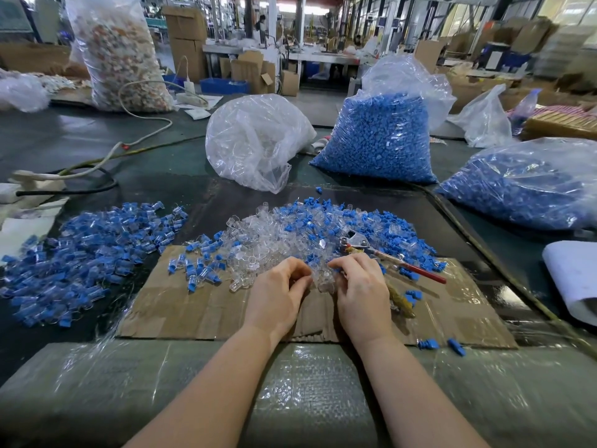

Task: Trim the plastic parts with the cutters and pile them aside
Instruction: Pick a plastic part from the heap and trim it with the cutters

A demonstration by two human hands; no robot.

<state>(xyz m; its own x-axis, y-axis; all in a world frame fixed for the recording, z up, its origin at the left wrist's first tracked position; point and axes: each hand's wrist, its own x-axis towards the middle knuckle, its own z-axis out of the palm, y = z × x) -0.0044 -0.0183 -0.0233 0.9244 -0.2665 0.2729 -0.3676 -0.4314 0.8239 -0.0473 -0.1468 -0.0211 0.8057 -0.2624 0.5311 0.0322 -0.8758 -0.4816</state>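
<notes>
Clear parts point(277, 240): we see them heaped mid-cardboard point(200, 312), blue caps mixed in.
Left hand point(274, 292): our grip curls, seemingly pinching a clear piece.
Right hand point(358, 286): likewise pinching clear pieces.
Cutters point(387, 257): lying just beyond our right hand.
Finished pile point(80, 253): left, on the table.

Blue and clear plastic parts point(281, 234) lie heaped on brown cardboard point(206, 305). The cutters point(384, 253) have red handles and silver-grey blades. A clear bag point(378, 140) holds blue pieces. The table point(64, 140) is dark green.
</notes>
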